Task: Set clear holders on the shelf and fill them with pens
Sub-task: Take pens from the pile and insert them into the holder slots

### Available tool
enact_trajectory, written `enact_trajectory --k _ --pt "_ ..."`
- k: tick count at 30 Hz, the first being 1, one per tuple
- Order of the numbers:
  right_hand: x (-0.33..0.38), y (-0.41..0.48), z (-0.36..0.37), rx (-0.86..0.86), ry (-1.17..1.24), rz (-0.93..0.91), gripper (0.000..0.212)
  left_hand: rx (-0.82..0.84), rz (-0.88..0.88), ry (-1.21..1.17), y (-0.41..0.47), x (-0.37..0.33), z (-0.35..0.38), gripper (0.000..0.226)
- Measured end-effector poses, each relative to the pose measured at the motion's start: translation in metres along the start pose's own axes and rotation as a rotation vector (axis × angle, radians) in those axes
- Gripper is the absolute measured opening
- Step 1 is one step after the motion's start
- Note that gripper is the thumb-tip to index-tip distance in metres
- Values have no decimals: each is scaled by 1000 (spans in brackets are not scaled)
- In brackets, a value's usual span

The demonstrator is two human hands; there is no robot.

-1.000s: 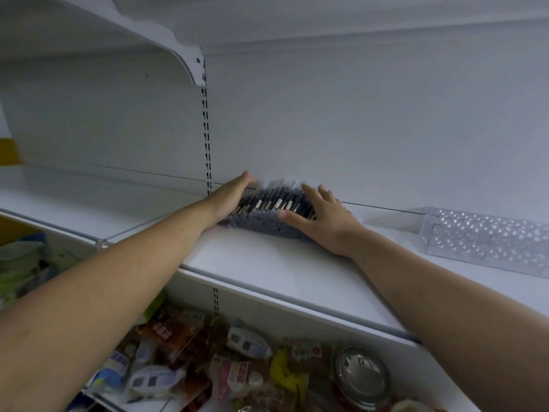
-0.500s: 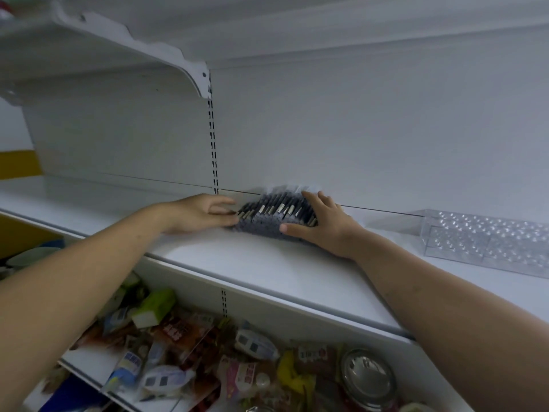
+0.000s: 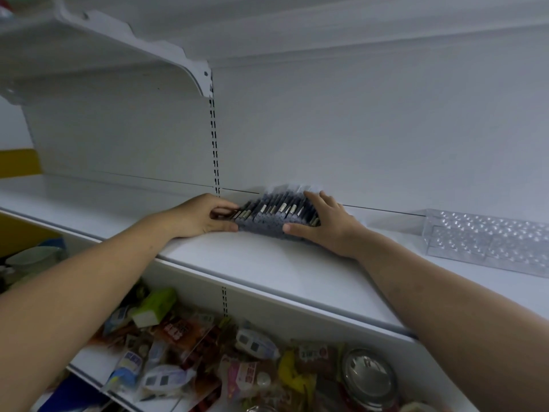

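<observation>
A clear holder packed with several dark pens (image 3: pixel 274 214) stands on the white shelf (image 3: pixel 267 272), close to the back wall. My left hand (image 3: pixel 205 215) is at its left end, with the thumb and fingers curled against the pens there. My right hand (image 3: pixel 323 224) lies over its right end, fingers spread on top and thumb along the front. A second clear holder (image 3: pixel 487 239) with no pens in it lies on the shelf at the far right.
A slotted upright (image 3: pixel 214 138) runs up the white back wall, with a bracket and upper shelf (image 3: pixel 118 55) at top left. The lower shelf (image 3: pixel 208 361) holds several packets, a green box and a round tin.
My left hand has come off the top of the pens and down to the holder's left end, where its fingers have curled. The right hand has stayed put.
</observation>
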State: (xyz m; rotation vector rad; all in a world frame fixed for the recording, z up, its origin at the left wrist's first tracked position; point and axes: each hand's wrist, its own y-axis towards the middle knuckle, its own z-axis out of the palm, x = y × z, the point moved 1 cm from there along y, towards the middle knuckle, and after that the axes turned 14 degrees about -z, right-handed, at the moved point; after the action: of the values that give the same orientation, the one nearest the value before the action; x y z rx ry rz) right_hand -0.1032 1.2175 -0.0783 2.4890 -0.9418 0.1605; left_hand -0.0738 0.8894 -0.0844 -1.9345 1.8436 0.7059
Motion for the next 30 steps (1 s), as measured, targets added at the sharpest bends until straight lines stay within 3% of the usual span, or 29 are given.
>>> enact_trajectory --k 3,10,14,18,23,30 --pt "1 0 -1 4 -5 1 115 -12 -21 27 -2 -1 0 114" --pt "-2 3 2 -4 -40 7 113 -62 4 76 1 -7 4 94" --pt "0 2 1 0 -30 18 110 -77 -28 86 3 -3 2 104" --pt "0 4 3 -10 -39 24 103 -104 -39 81 7 -4 4 100" --pt "0 2 2 -6 -34 20 106 -115 -13 128 1 -11 6 121" --pt "1 1 1 -2 -37 26 108 -143 -8 151 -1 -16 9 109"
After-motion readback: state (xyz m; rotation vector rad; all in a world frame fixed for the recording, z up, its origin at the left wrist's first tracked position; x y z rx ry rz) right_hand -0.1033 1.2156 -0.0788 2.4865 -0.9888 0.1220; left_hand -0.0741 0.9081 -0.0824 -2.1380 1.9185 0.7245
